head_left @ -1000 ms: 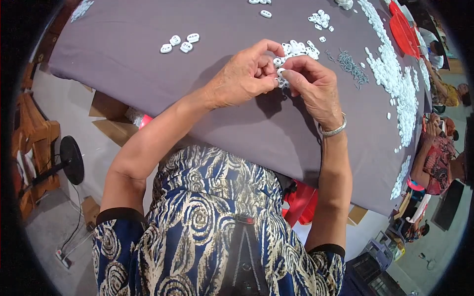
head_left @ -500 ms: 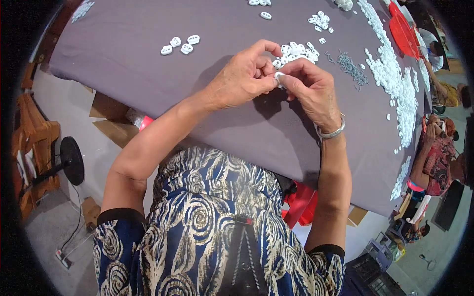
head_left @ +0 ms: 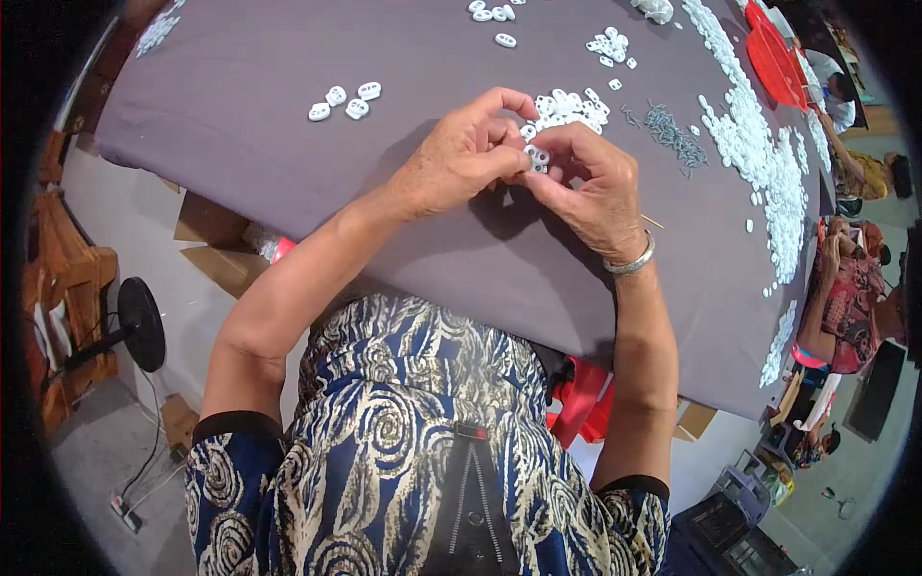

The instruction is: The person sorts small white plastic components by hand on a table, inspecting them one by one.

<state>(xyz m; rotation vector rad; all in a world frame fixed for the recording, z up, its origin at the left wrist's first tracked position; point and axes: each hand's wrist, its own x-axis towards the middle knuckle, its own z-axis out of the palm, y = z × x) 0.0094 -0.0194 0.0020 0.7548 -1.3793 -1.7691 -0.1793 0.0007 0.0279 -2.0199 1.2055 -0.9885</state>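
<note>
Between my hands is a small white plastic cord lock (head_left: 538, 161) with dark holes, its holed face turned up. My left hand (head_left: 461, 158) pinches its left side between thumb and forefinger. On the other side, the thumb and fingers of my right hand (head_left: 594, 187) close on it. The fingers hide part of the piece. Just beyond the fingertips lies a heap of white plastic pieces (head_left: 572, 110). To its right is a loose pile of small grey springs (head_left: 674, 136). Several finished-looking white cord locks (head_left: 357, 108) lie left of my hands.
A grey-brown cloth covers the table (head_left: 240, 106). A broad spread of white pieces (head_left: 759, 144) runs along the right side beside a red tray (head_left: 776, 62). Smaller white groups lie at the far side. A black fan (head_left: 142, 324) stands left; other people sit at right.
My right wrist has turned and shifted slightly left and down. The cord lock, mostly covered by fingers before, now shows its holed face. Both hands keep hold.
</note>
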